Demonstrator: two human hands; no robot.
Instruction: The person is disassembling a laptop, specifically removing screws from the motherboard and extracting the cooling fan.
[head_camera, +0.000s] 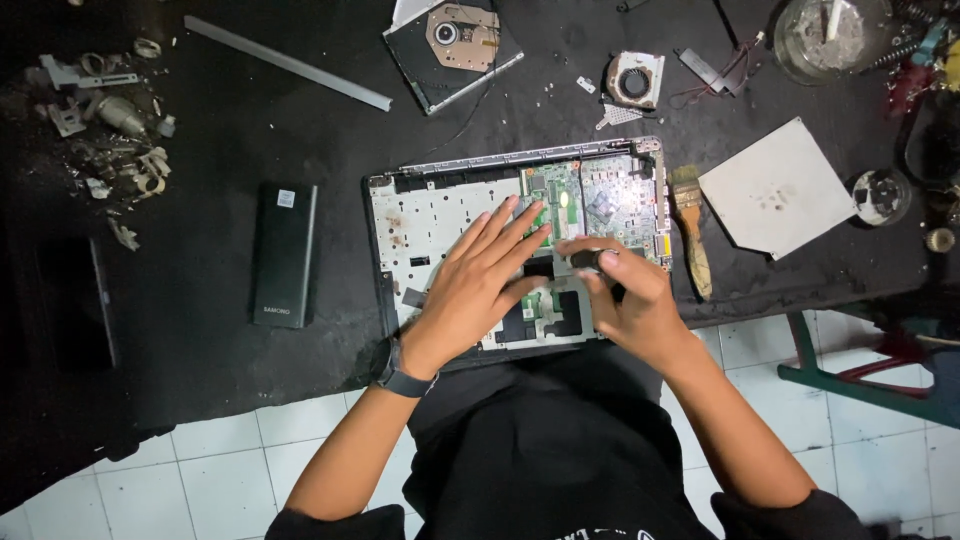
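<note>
Laptop (440, 215): opened base, lying flat on the black counter (200, 330) near its front edge; pale inner frame on its left part, green circuit boards (600, 195) exposed on its right part.
Left hand (478, 285): flat on the laptop, palm down, fingers spread and pointing toward the boards; fingertips reach the edge of the boards. A dark watch (400, 375) sits on the wrist.
Right hand (625, 300): over the laptop's right front part, fingers curled and pinched on a screwdriver.
Screwdriver (588, 259): dark handle held between thumb and fingers, just right of the left hand's fingertips; its tip is hidden, so where it meets the laptop cannot be told.
Brush (692, 225): wooden handle, lying just right of the laptop, touching or nearly touching its edge.
White plate (775, 185): flat square sheet, right of the brush.
Fan (634, 80): small, round, behind the laptop's right corner.
Disc drive (455, 45): opened, behind the laptop.
Metal strip (285, 62): long and grey, behind and left of the laptop.
Black pack (284, 253): slim dark slab, left of the laptop, apart from it.
Scrap parts (110, 130): small metal pieces, far left of the laptop.
Glass jar (830, 35): far right, behind the white plate.
</note>
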